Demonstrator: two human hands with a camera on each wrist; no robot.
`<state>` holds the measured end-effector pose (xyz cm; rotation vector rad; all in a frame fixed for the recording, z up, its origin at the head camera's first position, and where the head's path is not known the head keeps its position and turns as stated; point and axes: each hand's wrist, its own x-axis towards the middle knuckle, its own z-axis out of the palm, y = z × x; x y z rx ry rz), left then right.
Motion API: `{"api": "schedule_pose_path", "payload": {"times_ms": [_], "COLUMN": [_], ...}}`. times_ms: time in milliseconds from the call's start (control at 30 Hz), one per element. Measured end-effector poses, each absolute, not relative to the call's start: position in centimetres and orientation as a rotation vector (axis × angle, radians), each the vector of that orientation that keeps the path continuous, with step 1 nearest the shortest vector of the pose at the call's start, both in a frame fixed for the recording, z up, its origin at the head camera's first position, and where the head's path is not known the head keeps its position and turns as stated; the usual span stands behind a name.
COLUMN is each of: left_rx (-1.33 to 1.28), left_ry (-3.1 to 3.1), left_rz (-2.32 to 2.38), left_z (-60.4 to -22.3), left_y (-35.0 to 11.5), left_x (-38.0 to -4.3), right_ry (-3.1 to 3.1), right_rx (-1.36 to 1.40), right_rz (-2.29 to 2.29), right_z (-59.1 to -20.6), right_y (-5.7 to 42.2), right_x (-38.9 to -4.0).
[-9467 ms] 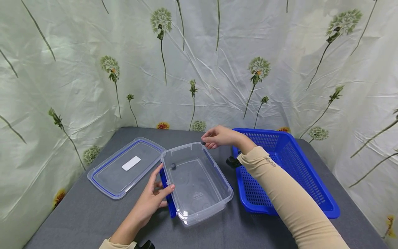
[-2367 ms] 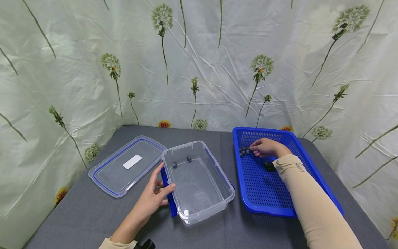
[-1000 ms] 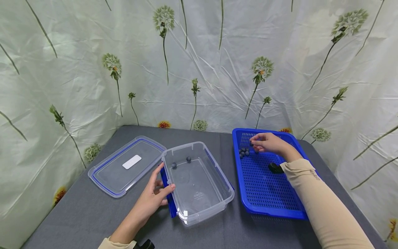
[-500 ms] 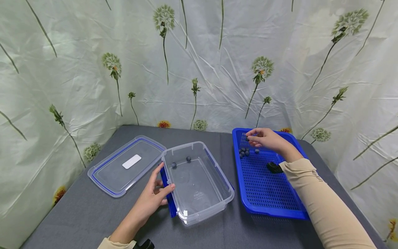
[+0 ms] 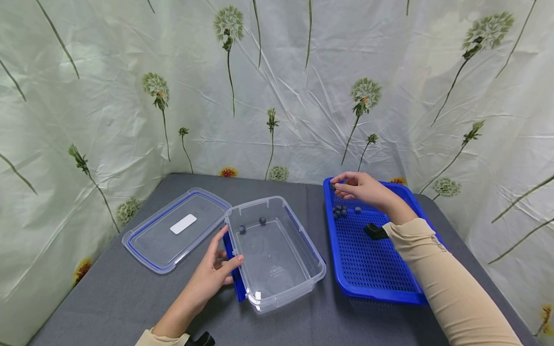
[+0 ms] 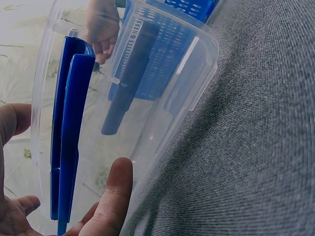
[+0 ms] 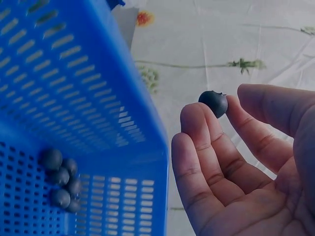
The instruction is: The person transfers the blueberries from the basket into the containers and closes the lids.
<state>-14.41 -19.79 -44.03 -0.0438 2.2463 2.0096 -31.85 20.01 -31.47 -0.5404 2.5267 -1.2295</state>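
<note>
In the head view my left hand (image 5: 213, 273) grips the side of a clear plastic food container (image 5: 287, 300), thumb over the rim and fingers outside by the blue clip (image 6: 71, 132). Two blueberries (image 5: 242, 229) lie inside that container. My right hand (image 5: 361, 190) is above the far left part of a blue perforated basket (image 5: 381, 294). Between its fingertips it pinches one blueberry (image 7: 213, 103), seen closely in the right wrist view. Below, several blueberries (image 5: 339, 211) cluster against the basket's left side, with a single blueberry (image 5: 358, 210) a little apart.
The container's clear lid (image 5: 151, 247), with a blue seal and a white label (image 5: 183, 224), lies left of the container. A grey cloth (image 5: 108, 307) covers the table. Behind it hangs a flower-printed curtain (image 5: 303, 120).
My right hand has picked a blueberry out of the basket's group and lifted it up and leftward. A second blueberry has come into the container since the earliest frame. The left hand keeps its place.
</note>
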Motion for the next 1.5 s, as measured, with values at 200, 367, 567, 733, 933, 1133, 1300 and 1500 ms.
{"api": "schedule_pose_path", "payload": {"times_ms": [200, 367, 567, 733, 933, 1133, 1300, 1500], "left_rx": [-0.052, -0.054, -0.045, -0.048, -0.050, -0.049, -0.050, -0.060], "left_ry": [2.260, 2.272, 2.268, 2.275, 2.274, 2.281, 2.277, 2.286], "left_rz": [2.000, 1.988, 1.992, 1.988, 1.983, 1.975, 1.978, 1.969], "left_z": [-44.0, -44.0, -44.0, -44.1, -44.1, -44.1, -44.2, -44.1], "left_y": [-19.8, -19.8, -19.8, -19.8, -19.8, -19.9, -19.8, -19.8], "left_x": [-14.5, -14.5, -14.4, -14.4, -14.5, -14.6, -14.5, -14.5], "right_ry": [2.536, 2.507, 2.431, 2.359, 2.301, 2.222, 2.189, 2.162], "right_rx": [-0.596, -0.633, -0.675, -0.707, -0.714, -0.764, -0.778, -0.776], "right_rz": [-1.212, -1.202, -1.227, -1.249, -1.250, -1.242, -1.216, -1.186], "right_z": [-31.1, -31.0, -31.2, -31.6, -31.9, -32.2, -32.6, -33.5], "right_y": [18.7, 17.4, 15.6, 14.1, 12.2, 10.6, 9.3, 7.6], "right_x": [-31.7, -31.6, -31.5, -31.4, -31.0, -30.8, -30.8, -30.7]}}
